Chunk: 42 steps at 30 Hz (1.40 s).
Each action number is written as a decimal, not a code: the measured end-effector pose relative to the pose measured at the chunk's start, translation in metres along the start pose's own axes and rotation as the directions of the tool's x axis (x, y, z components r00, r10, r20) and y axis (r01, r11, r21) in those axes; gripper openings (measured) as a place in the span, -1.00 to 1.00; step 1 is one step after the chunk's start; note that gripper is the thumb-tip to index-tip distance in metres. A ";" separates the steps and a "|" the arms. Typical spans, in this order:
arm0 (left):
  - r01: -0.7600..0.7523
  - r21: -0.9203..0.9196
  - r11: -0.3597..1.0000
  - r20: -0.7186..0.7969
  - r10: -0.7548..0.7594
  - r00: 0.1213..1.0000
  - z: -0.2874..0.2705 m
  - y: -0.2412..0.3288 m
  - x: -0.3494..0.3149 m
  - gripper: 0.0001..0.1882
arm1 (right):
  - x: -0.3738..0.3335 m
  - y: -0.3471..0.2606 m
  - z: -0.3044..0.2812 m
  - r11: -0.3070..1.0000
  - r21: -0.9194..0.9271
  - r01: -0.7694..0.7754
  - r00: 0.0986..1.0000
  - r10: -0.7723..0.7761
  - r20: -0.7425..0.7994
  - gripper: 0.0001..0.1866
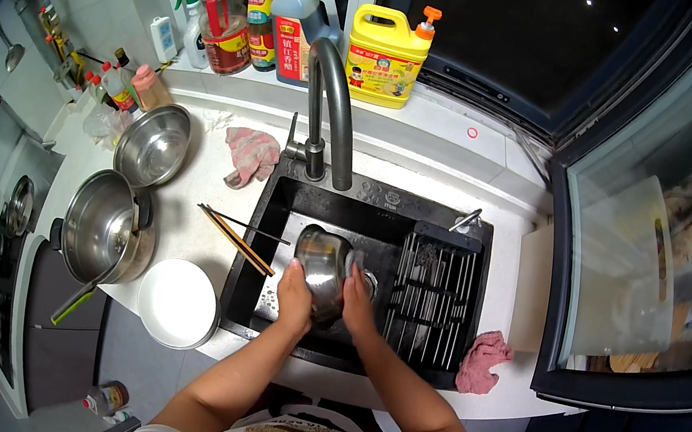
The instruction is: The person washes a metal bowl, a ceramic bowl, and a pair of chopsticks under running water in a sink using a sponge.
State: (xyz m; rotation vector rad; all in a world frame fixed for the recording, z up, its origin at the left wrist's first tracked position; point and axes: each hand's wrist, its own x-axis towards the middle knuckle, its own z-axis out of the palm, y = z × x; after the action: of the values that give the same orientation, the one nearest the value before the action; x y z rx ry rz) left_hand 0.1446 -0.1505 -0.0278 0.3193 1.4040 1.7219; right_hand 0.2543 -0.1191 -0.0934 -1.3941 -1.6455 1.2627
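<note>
On the left counter sit a steel pot [105, 226] and a white plate [177, 303]. In the black sink [272, 232], the left hand [295, 296] and right hand [357, 300] both grip a steel bowl [323, 268]. Hold it firmly with both hands; wet steel is probably slippery.

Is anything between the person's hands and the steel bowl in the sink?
No. Both the left hand and the right hand already grip the steel bowl directly, over the black sink; nothing sits between them.
</note>
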 end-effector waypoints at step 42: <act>0.426 -0.314 0.849 -0.104 -0.477 0.873 0.004 0.025 0.020 -0.52 | -0.016 -0.001 -0.005 0.993 0.076 0.089 0.925 -0.054 -0.376 -0.65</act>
State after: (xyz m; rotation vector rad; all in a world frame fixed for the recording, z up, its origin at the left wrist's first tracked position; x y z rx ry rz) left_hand 0.1237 -0.1325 -0.0106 -0.3165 1.2105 1.5432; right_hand 0.2623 -0.1337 -0.0892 -1.4031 -1.3472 0.9465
